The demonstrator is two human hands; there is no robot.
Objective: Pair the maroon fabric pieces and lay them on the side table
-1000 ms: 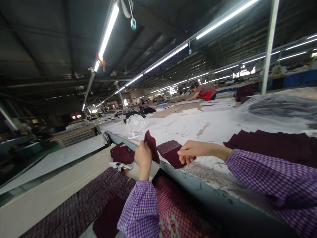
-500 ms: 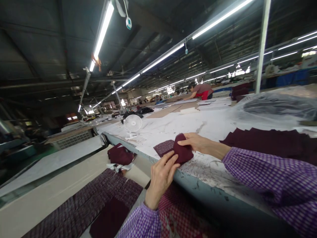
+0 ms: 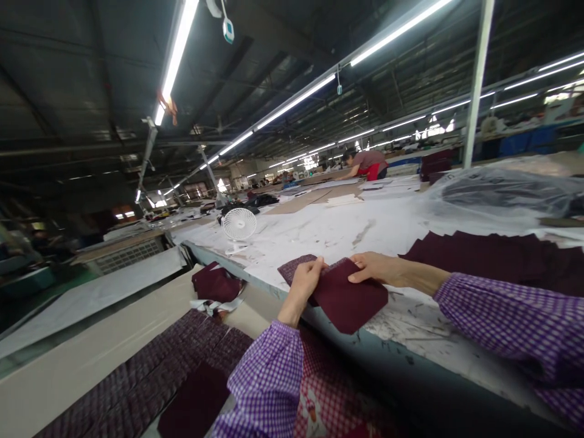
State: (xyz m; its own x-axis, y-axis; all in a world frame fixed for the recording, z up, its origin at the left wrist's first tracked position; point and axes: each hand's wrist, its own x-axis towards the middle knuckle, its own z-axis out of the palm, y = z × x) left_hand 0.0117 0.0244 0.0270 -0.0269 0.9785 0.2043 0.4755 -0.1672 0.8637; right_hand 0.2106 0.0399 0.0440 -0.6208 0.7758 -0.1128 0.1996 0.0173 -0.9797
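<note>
A dark maroon fabric piece lies spread flat near the front edge of the white worktable, on top of a patterned maroon piece. My left hand rests on its left corner with the fingers pressed down flat. My right hand presses its far edge, fingers stretched out. Both sleeves are purple check.
A spread of maroon pieces lies to the right. A small white fan stands further back. Clear plastic covers something at the far right. A lower bench at left holds patterned pieces and a maroon bundle. A person works far off.
My left hand brought the folded maroon piece from above the bench onto the table. Both hands then unfolded it and laid it flat.
</note>
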